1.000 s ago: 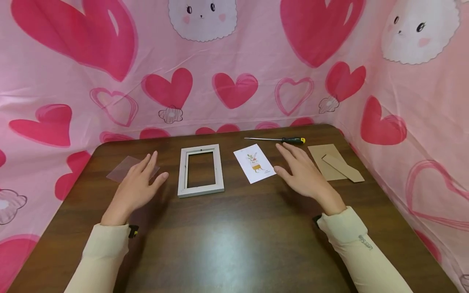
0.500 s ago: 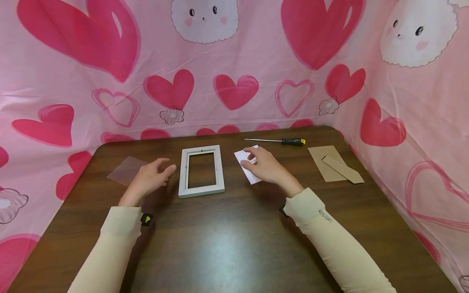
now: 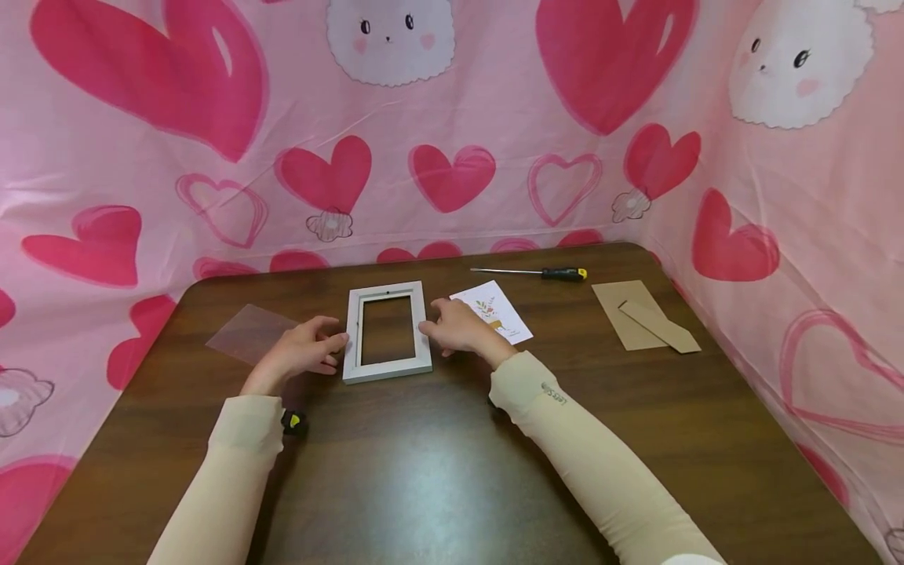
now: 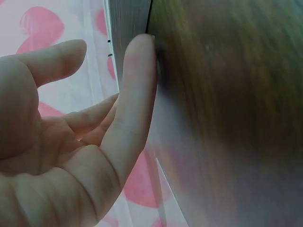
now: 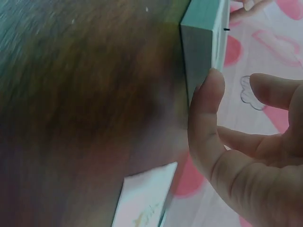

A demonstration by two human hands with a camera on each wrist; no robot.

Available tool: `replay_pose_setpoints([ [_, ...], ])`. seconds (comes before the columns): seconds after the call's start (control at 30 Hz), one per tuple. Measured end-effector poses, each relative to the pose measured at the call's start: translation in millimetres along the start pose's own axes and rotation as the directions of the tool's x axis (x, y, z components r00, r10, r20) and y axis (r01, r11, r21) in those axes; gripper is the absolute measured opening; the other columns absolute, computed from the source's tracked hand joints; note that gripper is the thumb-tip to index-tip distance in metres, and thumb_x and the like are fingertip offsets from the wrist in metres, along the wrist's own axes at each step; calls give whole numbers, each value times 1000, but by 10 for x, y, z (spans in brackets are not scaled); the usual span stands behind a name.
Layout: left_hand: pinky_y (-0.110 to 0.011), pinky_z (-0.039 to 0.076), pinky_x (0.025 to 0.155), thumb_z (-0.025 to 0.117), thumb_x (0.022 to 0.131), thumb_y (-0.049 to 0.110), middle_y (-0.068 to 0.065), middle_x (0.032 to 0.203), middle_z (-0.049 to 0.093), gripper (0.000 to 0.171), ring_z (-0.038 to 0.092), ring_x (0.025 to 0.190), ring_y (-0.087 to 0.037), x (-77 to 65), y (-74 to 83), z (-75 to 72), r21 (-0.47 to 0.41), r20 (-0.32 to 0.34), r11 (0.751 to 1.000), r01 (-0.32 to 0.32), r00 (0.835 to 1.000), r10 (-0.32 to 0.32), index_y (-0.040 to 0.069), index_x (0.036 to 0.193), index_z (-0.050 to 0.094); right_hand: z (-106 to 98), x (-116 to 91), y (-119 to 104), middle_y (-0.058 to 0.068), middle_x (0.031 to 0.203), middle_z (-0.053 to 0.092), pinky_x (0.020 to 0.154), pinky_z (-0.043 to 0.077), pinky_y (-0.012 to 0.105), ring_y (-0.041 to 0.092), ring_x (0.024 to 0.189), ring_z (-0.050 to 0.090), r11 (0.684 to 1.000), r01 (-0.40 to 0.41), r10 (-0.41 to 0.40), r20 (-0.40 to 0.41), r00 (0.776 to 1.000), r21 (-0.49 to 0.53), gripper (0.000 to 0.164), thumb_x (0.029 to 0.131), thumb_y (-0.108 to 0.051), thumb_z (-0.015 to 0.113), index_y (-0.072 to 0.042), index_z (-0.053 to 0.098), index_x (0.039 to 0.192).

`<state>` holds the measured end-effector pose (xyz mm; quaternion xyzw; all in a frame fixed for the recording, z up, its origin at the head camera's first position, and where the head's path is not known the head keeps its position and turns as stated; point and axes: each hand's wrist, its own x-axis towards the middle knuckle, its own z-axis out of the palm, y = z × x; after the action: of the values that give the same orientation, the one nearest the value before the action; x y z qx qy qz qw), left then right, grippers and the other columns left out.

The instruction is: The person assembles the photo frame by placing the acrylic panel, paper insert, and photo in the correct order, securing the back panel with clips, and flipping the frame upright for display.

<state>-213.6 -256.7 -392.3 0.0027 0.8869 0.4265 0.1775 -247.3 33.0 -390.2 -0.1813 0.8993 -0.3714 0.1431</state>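
A whitewashed wooden picture frame (image 3: 390,366) lies flat on the dark table, its middle open. At its left side is my left hand (image 3: 305,349); in the left wrist view a fingertip (image 4: 140,45) meets the frame's side, with the thumb held apart. Over on the right side my right hand (image 3: 462,326) reaches the frame, thumb by the rail in the head view. The right wrist view shows a finger against the side of the frame (image 5: 198,52), its thumb standing off. Neither hand is closed round the frame.
Beyond my left hand lies a clear plastic sheet (image 3: 247,329). A white card with a printed plant (image 3: 504,310) is just right of my right hand. Further back rests a screwdriver (image 3: 561,274). Brown backing board (image 3: 625,333) lies at right under a cardboard stand strip (image 3: 657,323).
My right hand has swept left from near the card, across it, to the frame's right side. My left hand has moved right from the plastic sheet to the frame's left side.
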Motion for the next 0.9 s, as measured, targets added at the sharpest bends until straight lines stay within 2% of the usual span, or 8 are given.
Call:
replay_pose_setpoints([
  [0.1,-35,58,70,60,96,31,-23,112,52,63,64,84,-25,18,-11,33,-20,6,1000,21,1000,-21,3,144,29,70,32,-28,21,108,59,55,57,31,22,57,65,998,-35,34,20,999,54,54,95,-25,56,4,39,138],
  [0.17,-35,58,71,61,95,31,-22,111,52,64,64,84,-25,21,-4,47,-17,10,1000,26,1000,-26,4,144,30,112,51,-33,18,99,60,53,57,32,22,57,65,996,-36,34,29,999,75,53,96,-23,57,4,39,138],
  [0.27,-35,58,71,63,93,30,-22,109,52,65,63,84,-25,33,11,64,-7,24,1000,20,1000,-20,4,143,31,158,82,-21,15,89,61,52,56,30,20,55,64,998,-20,18,43,999,67,54,95,-19,57,4,37,139],
  [0.5,-37,57,72,64,93,24,-21,105,50,66,63,82,-25,57,29,100,-8,53,1000,19,998,-19,3,144,29,162,78,16,8,80,67,56,52,23,15,51,63,999,10,-8,64,998,-31,61,94,-14,58,6,27,143],
  [0.63,-38,58,72,64,93,24,-21,105,50,65,63,81,-26,65,35,114,-14,52,1000,15,999,-14,4,144,29,155,73,37,7,78,67,57,52,23,15,51,63,999,19,-18,71,997,-27,59,94,-14,58,6,30,141],
  [0.9,-37,58,70,64,93,24,-21,105,49,63,62,80,-26,94,61,174,-25,68,1000,11,998,-9,6,144,31,117,17,87,9,78,64,54,55,27,18,53,64,1000,-14,12,91,996,27,55,94,-10,59,6,32,139],
])
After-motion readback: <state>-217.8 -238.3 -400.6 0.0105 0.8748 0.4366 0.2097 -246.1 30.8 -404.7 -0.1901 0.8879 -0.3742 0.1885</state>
